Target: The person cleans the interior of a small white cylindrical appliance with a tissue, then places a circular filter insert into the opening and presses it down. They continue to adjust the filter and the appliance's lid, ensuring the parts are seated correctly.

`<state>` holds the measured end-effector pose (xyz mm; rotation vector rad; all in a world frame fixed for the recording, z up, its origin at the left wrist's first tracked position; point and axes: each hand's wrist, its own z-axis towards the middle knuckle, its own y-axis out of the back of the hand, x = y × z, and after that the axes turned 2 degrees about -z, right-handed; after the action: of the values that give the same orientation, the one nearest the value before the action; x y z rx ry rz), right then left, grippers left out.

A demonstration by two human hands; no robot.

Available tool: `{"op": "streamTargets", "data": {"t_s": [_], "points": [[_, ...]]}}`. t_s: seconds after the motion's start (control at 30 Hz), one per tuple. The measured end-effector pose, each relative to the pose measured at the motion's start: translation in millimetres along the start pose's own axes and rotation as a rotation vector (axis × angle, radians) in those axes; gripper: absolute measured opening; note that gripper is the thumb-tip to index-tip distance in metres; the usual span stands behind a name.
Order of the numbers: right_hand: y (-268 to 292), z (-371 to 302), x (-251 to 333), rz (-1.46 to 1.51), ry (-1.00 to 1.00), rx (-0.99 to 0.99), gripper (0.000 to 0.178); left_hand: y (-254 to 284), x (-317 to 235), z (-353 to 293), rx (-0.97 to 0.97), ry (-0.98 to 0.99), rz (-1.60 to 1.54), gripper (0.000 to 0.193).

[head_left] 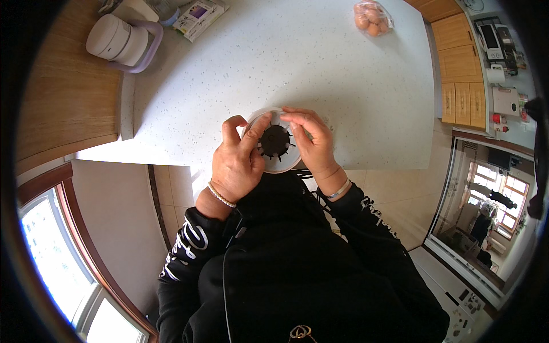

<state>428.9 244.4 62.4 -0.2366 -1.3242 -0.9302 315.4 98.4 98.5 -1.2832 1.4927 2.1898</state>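
Note:
A round, whitish, shallow piece (276, 166) with a dark round centre is held at the counter's front edge, close to my body. Short dark spokes stick out all around that centre. On its left side, my left hand (236, 162) grips it, with the index finger laid across the rim and the thumb low by the dark middle. From the right, my right hand (313, 140) pinches the upper right rim with bent fingers. The exact kind of the round piece cannot be made out. Its underside is hidden.
A pale speckled counter (240, 68) spreads ahead of me. A bag of brown eggs (373, 18) lies at its far right. At the far left stand a white appliance with a lilac handle (150, 48) and a flat printed packet (197, 19). A wooden cabinet (68, 86) borders the left.

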Motion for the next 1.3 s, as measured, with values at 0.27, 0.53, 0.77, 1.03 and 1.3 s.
{"op": "streamTargets", "data": {"t_s": [0.27,0.53,0.77,1.03,1.3], "points": [[4.9,2.1,10.0,-0.092,-0.014,0.060,0.024,2.1,-2.1,3.2,0.028,-0.022,0.102,0.074],[6.6,6.2,10.5,-0.089,0.028,0.079,0.028,5.9,-0.1,4.4,0.039,-0.030,0.104,0.070],[4.8,4.2,11.3,-0.132,0.032,0.055,0.033,5.9,2.8,3.4,0.046,-0.037,0.087,0.070],[12.5,13.7,13.8,-0.391,0.217,0.163,0.037,4.6,9.5,3.2,0.060,-0.048,0.090,0.060],[9.5,13.9,9.0,-0.329,0.166,0.163,0.036,-2.8,12.6,4.7,-0.065,-0.008,-0.081,0.043]]}}
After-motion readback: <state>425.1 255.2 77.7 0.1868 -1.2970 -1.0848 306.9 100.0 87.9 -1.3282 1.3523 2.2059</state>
